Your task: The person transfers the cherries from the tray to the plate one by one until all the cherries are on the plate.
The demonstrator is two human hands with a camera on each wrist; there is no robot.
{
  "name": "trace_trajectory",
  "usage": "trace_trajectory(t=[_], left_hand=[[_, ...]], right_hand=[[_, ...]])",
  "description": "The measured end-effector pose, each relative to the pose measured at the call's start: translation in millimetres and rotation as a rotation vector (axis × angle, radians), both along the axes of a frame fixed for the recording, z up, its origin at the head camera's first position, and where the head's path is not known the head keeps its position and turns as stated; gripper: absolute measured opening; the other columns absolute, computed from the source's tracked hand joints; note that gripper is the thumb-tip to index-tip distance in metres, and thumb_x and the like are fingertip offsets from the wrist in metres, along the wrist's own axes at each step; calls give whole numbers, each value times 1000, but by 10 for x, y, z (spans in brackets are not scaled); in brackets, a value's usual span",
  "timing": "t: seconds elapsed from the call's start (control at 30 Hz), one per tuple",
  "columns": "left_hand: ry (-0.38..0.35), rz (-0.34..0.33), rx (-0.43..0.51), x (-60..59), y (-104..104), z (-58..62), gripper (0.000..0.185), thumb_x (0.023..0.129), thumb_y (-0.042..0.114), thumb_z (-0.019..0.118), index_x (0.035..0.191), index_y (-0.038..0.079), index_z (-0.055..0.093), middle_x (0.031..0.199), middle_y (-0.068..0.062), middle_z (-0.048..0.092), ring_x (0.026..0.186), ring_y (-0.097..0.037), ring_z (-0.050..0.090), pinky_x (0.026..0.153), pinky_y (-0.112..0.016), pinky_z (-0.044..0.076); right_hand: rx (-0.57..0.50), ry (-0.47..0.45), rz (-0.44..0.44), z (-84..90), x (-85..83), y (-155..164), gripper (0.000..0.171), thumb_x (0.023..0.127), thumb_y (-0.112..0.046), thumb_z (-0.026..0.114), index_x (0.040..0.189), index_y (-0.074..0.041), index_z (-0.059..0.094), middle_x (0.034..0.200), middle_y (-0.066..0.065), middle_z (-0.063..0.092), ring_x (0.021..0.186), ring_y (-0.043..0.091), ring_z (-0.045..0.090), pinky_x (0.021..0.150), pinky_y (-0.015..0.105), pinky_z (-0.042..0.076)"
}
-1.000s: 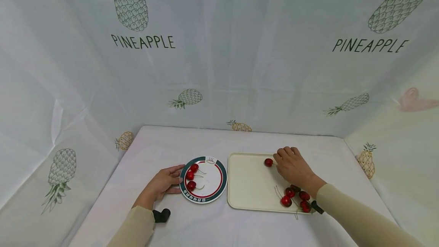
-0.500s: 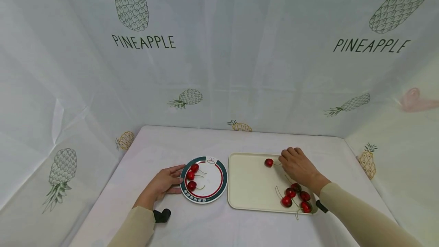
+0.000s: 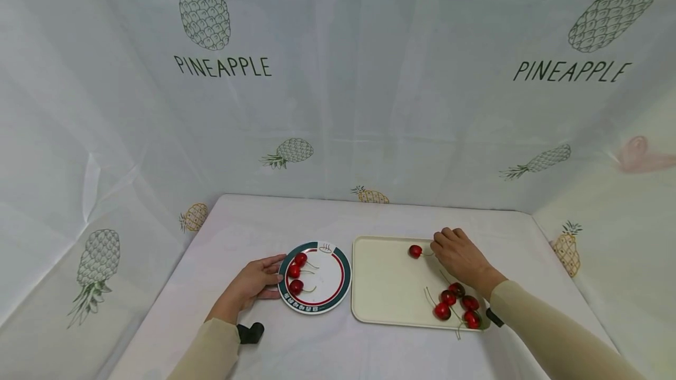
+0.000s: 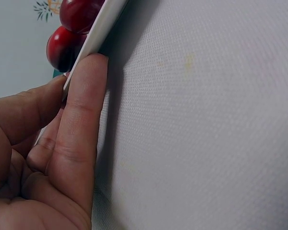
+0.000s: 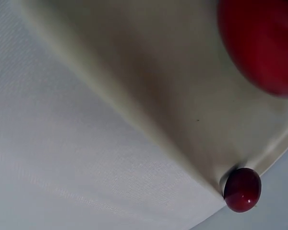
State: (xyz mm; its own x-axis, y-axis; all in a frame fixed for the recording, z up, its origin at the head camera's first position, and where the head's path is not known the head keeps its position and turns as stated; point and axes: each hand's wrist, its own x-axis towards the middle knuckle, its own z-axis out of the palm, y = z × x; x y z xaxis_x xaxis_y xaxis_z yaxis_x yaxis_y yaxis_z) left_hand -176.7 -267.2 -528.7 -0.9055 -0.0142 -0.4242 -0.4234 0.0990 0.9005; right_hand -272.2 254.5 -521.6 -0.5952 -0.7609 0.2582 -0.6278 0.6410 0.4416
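A round plate (image 3: 344, 277) with a green and red rim holds three red cherries (image 3: 294, 272). My left hand (image 3: 273, 278) grips its left edge; the left wrist view shows the thumb above and a finger (image 4: 81, 120) under the plate's rim (image 4: 93, 40), with two cherries (image 4: 62, 48) beyond. On the cream tray (image 3: 385, 286) a single cherry (image 3: 415, 251) lies near the far edge. My right hand (image 3: 436, 248) rests with curled fingers pinching the end of its stem. Several more cherries (image 3: 456, 304) sit by my right wrist. The right wrist view shows the tray (image 5: 149, 81) and a cherry (image 5: 242, 189).
A white cloth covers the table (image 3: 253, 221), and pineapple-print sheets (image 3: 338, 104) wall it in at the back and both sides. Black straps (image 3: 248, 332) show at my wrists. Plate and tray stand side by side near the front.
My right hand has slid a little to the right, away from the single cherry's body to the end of its stem. The left hand and the plate have stayed put.
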Motion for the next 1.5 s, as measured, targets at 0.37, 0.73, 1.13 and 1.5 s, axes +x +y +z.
trace_trajectory(t=[0.37,0.73,1.13,1.5], left_hand=[[9,4,-13,-4,13,-22,57,99,-4,67,151,14,59,144,-21,62,93,-23,76,77,-44,67],[-4,22,-20,3,23,-7,56,98,-5,67,149,17,62,145,-21,62,91,-24,77,77,-44,67],[-5,5,-11,1,4,-5,58,99,-4,67,152,15,58,148,-22,60,93,-23,76,78,-43,67],[19,2,-17,4,0,-16,56,99,-4,66,152,14,58,145,-21,61,92,-22,76,75,-44,67]], right_hand=[[1,-15,20,-10,-5,-13,22,90,-14,84,91,-7,63,94,7,56,90,26,48,81,40,49],[-4,-46,30,31,48,-97,21,92,-22,83,98,-9,69,98,5,59,93,25,51,85,40,51],[10,-43,5,15,75,-123,17,93,-19,82,96,-8,68,97,6,60,92,25,50,83,40,50],[33,-40,-27,-20,70,-128,18,89,-13,85,94,-7,69,96,7,61,92,26,50,82,39,50]])
